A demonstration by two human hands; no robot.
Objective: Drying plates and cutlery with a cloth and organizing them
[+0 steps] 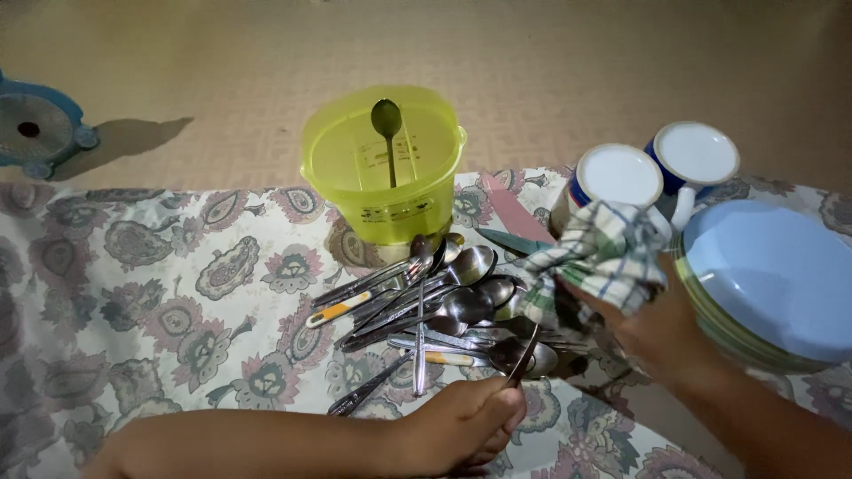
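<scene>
1. Head view, hands: the left hand comes in from the near left edge, its fingers closed in a pinch on the handle of a thin metal utensil. The utensil slants up and to the right from the fingertips, and its far end reaches into the checked green-and-white cloth.
2. The right hand comes in from the near right, closed around that cloth, which is bunched above and to the left of the hand. The cloth wraps the far end of the utensil, so whether it is a spoon or a fork cannot be told.
3. Just left of both hands lies a loose pile of metal spoons, some with orange-and-white handles, on the floral patterned tablecloth.
4. Farther off stands a translucent yellow-green plastic container with a single dark spoon upright inside it.
5. To the right, two blue-and-white mugs sit upside down just beyond the cloth, beside a stack of light blue plates, also upside down.
6. At the far left edge sits a small blue round object on the bare beige surface.
</scene>
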